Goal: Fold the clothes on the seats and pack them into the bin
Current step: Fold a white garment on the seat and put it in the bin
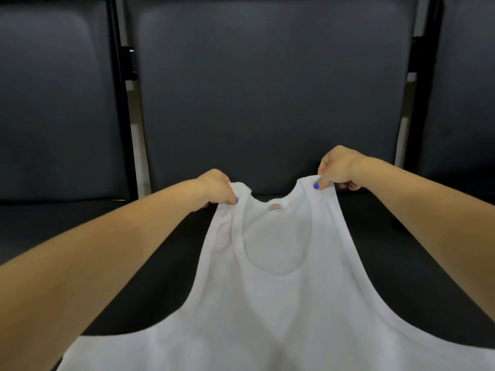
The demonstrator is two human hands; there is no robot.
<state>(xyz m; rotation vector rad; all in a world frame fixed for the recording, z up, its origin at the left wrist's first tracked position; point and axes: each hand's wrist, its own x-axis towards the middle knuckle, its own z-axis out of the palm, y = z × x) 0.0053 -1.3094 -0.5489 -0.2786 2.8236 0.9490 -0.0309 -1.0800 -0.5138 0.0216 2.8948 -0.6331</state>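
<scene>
Looks like early days on this one: the white tank top (281, 303) is spread flat on the middle seat (166, 277), not folded at all. Left hand (218, 190) pinches one strap, right hand (336, 170) pinches the other, pulling it straight. No bin in view, so folding and packing are all left.

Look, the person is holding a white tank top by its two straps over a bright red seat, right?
Not quite. The seat is dark grey, not red, as the head view shows. The rest is right: the left hand and the right hand each pinch a strap of the white tank top over it.
</scene>
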